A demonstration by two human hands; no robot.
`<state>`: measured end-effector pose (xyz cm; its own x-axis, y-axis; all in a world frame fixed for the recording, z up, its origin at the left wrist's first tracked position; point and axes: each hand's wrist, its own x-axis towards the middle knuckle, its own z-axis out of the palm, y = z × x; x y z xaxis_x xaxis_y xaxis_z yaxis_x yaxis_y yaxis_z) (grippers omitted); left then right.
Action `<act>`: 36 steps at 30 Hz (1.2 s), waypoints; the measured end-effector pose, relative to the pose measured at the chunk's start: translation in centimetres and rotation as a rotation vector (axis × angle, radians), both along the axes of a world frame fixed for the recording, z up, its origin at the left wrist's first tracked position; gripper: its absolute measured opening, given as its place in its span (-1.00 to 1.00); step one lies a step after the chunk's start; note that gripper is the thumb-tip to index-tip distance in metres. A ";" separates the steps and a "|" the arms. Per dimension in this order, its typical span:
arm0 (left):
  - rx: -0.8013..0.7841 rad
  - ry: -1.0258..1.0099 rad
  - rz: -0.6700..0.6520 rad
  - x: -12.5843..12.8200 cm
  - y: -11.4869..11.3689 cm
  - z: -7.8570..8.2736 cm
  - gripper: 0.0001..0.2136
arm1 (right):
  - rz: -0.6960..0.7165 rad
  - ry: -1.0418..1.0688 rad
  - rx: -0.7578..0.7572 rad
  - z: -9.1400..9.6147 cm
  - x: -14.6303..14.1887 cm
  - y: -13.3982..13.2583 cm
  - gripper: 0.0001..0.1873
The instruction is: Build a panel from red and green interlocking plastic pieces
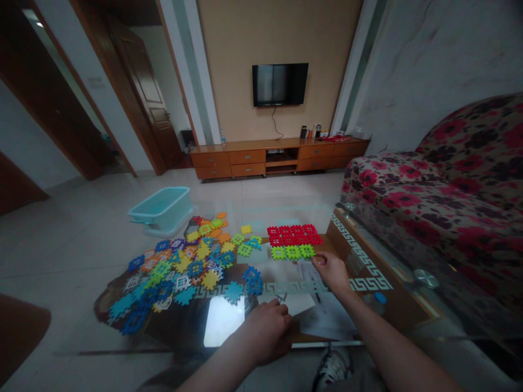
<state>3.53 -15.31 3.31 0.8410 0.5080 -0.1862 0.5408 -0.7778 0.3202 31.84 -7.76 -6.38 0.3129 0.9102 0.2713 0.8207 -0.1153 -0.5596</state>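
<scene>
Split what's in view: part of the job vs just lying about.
Likely part of the job:
- green tiles, right hand at the row's end
- red tiles, laid in rows beyond
- mixed tile pile

Likely just about:
- papers
- TV
- floral sofa

Unclear: teal tub.

The flat red square pieces [301,238] and flat lime-green square pieces [299,251] look like smooth plastic. On the left, the pale blue box-shaped tub [174,216] looks like plastic too. The clear table top [183,321] is shiny glass. On the right, the red-flowered sofa [461,174] is cloth. The long brown far cabinet [247,158] looks like smooth wood.
</scene>
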 end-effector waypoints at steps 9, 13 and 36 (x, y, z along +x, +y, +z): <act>0.011 0.000 -0.003 0.0 -0.1 0.3 -0.87 | -0.004 -0.005 0.012 0.1 0.0 0.0 -0.60; 0.012 0.018 -0.007 -0.1 0.0 0.2 -0.86 | 0.003 -0.012 0.020 0.1 0.0 0.0 -0.60; 0.013 -0.006 -0.007 0.0 0.0 0.0 -0.86 | -0.007 -0.012 0.016 0.4 -0.2 -0.1 -0.59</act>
<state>3.52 -15.32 3.27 0.8459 0.5043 -0.1739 0.5330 -0.7860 0.3132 31.67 -7.82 -6.02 0.3158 0.9037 0.2892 0.8264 -0.1122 -0.5518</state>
